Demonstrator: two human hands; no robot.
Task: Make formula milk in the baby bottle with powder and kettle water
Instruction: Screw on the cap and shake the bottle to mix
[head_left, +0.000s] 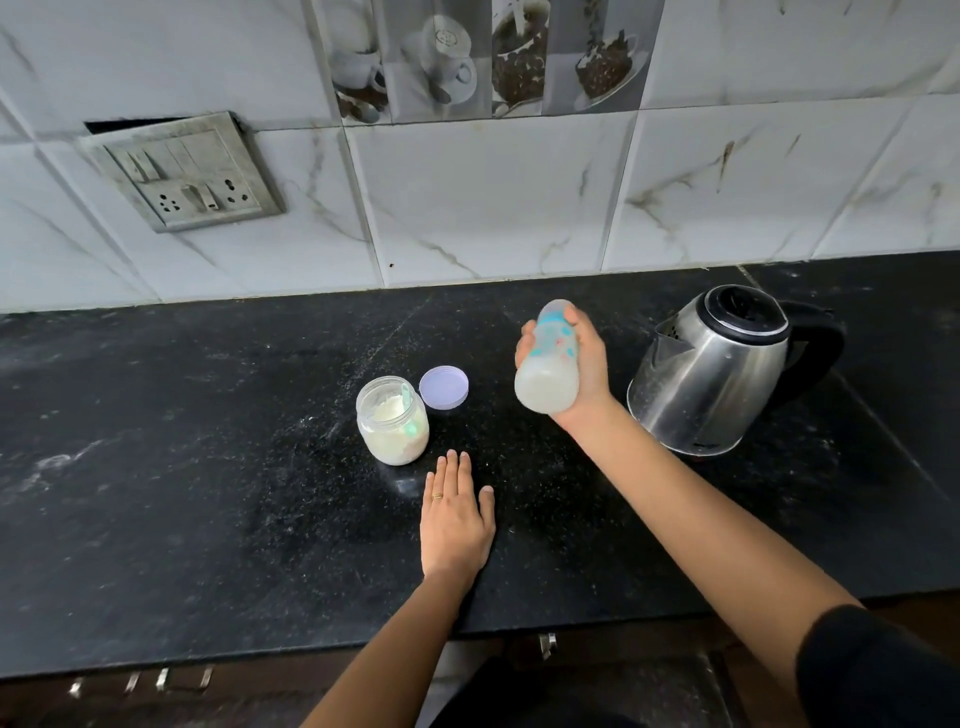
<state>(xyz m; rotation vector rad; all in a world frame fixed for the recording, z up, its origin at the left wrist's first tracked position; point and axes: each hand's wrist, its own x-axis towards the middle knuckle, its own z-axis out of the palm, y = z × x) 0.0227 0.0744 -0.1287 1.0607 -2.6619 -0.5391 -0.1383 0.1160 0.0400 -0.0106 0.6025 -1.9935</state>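
in the head view our right hand is wrapped round the clear, blue-printed baby bottle, held tilted above the black stone bench beside the steel kettle, cloudy milk pooled at its base; our left hand lies flat, fingers straight, near the open clear jar of white powder. we judge this the mixing step: next needs a firm grip and a tight top.

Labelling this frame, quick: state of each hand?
Left hand: open, flat on the counter.
Right hand: grip closed round the baby bottle.
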